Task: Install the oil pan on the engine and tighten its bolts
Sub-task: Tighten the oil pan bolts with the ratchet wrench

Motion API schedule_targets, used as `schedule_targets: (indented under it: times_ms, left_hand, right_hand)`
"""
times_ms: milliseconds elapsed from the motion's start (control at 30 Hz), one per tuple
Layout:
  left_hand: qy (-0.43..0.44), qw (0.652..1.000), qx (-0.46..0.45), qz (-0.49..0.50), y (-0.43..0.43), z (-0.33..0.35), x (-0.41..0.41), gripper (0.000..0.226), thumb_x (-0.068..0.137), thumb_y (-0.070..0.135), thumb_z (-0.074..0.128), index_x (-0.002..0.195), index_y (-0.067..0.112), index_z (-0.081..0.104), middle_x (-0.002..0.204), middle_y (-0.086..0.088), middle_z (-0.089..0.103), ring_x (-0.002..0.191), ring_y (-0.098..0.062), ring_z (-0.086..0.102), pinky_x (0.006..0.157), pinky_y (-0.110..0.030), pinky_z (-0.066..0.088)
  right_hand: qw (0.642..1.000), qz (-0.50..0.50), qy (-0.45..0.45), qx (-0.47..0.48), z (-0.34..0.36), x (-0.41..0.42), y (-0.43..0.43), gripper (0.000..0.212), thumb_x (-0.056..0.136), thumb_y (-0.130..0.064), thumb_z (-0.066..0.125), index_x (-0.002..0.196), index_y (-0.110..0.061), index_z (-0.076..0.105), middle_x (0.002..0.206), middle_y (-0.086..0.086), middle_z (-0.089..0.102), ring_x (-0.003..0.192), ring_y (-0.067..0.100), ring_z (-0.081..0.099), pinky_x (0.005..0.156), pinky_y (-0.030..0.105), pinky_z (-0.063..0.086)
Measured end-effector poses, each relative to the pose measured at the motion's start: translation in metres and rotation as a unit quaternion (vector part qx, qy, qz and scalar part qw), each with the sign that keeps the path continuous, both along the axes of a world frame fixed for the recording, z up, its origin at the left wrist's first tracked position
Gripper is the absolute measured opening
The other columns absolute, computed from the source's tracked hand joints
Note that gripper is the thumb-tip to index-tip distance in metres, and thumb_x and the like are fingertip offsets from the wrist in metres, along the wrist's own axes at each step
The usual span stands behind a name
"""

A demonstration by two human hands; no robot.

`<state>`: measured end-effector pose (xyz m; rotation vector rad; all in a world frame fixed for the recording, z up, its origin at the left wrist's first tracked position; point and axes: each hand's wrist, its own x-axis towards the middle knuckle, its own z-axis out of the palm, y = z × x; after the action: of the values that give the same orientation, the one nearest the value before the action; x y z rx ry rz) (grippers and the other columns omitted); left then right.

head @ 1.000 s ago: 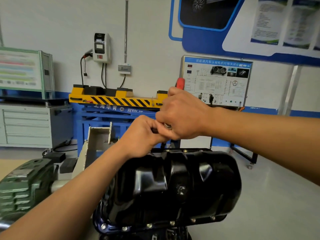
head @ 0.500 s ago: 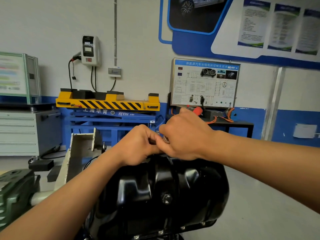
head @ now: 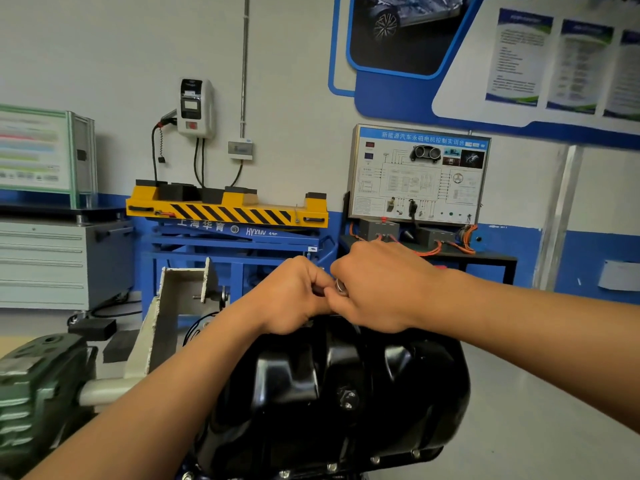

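The glossy black pressed-metal oil pan [head: 332, 393] fills 6 o'clock, with silver flange bolts [head: 331, 466] on its near rim. At its 12 o'clock edge, the left hand [head: 294, 296] and right hand [head: 377, 289] both pinch a small silvery round piece [head: 341, 287]. It is probably best seated square before turning.

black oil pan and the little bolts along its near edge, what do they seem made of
Glossy black oil pan: looks like pressed sheet metal, probably steel, under shiny black paint or coating; the stamped ridges and sharp highlights suggest it.
Small silvery bolts along its near flange: bare or plated metal, likely steel, since the heads glint; too small to tell more.
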<state>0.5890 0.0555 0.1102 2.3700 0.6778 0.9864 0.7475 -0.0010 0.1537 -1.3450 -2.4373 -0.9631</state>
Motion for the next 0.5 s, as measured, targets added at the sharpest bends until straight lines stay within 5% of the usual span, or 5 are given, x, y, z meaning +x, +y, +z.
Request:
schedule_targets:
  times_ms: [233, 367, 500]
  left_hand:
    - [0.029, 0.999, 0.017, 0.037, 0.000, -0.002, 0.002, 0.032, 0.082, -0.008, 0.062, 0.056, 0.009, 0.066, 0.049, 0.003, 0.051, 0.044, -0.005, 0.034, 0.049, -0.020, 0.032]
    - [0.043, 0.998, 0.038, 0.039, 0.000, -0.001, 0.003, 0.042, 0.080, -0.012, 0.060, 0.052, 0.019, 0.061, 0.046, 0.012, 0.054, 0.040, -0.002, 0.040, 0.048, -0.013, 0.033]
    - [0.027, 0.998, 0.047, 0.026, -0.001, -0.001, 0.004, 0.052, 0.082, -0.006, 0.066, 0.047, 0.031, 0.058, 0.044, 0.015, 0.054, 0.040, -0.001, 0.043, 0.049, -0.011, 0.033]
  right_hand:
    - [0.958, -0.080, 0.205, -0.184, -0.006, -0.010, 0.003, 0.041, 0.087, -0.026, 0.057, 0.051, -0.016, 0.041, 0.048, 0.000, 0.041, 0.044, 0.019, 0.038, 0.039, 0.024, 0.028]
    - [0.997, -0.063, -0.044, 0.001, -0.001, -0.011, -0.007, 0.031, 0.090, -0.042, 0.043, 0.068, -0.021, 0.050, 0.064, -0.001, 0.044, 0.061, 0.022, 0.045, 0.058, 0.033, 0.032]
    - [0.964, 0.044, -0.240, 0.106, 0.008, -0.005, -0.005, 0.032, 0.081, -0.043, 0.037, 0.079, -0.020, 0.060, 0.074, -0.002, 0.055, 0.083, 0.021, 0.045, 0.089, 0.041, 0.029]
